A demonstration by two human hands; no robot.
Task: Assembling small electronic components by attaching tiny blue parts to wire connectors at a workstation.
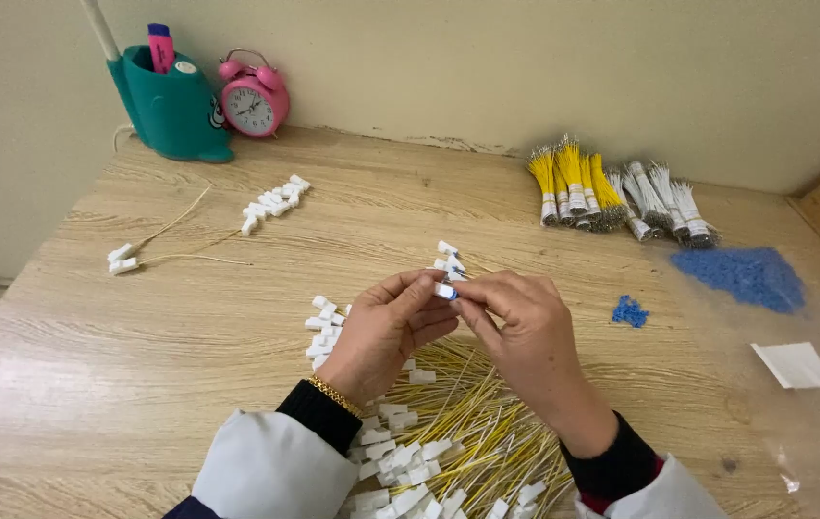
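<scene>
I see both hands, left hand (381, 332) and right hand (525, 336), pinching one small white connector (444, 290) together above the near-edge pile of yellow wires (467, 423), keeping supply close.

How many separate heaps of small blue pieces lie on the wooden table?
2. A large blue heap lies at the right of the table, below the wire bundles. A small blue heap lies to its left, nearer the right hand.
</scene>
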